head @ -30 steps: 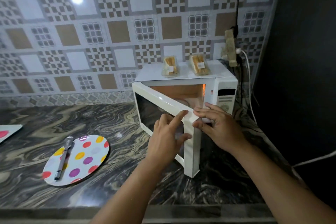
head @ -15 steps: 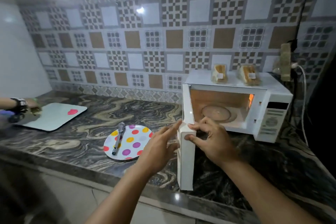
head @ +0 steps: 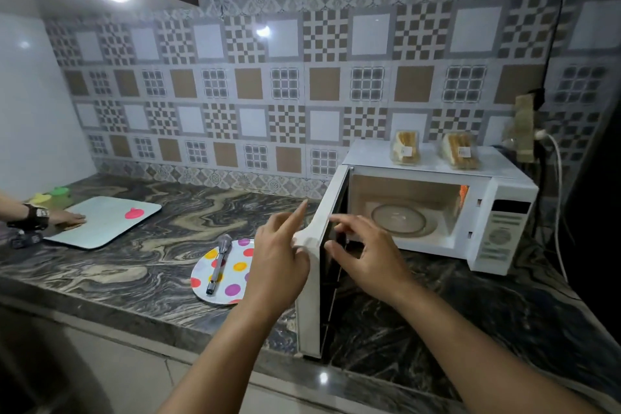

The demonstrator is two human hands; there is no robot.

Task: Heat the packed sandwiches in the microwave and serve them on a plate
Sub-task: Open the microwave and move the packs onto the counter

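Resting on top of the white microwave (head: 497, 208) at right of frame: two packed sandwiches (head: 405, 147) (head: 459, 150), side by side, apart. Microwave door (head: 311, 292) swung wide open, edge toward camera; glass turntable (head: 400, 221) visible inside. Left hand (head: 280, 265) against the door's outer face, fingers loose; right hand (head: 364, 254) at its inner edge, fingers spread, gripping nothing. Polka-dot plate (head: 235, 274), centre, carrying a metal utensil (head: 218, 262). Marbled countertop (head: 141, 265). Another person's hand (head: 64, 218) on a pale tray (head: 111, 225), left edge.
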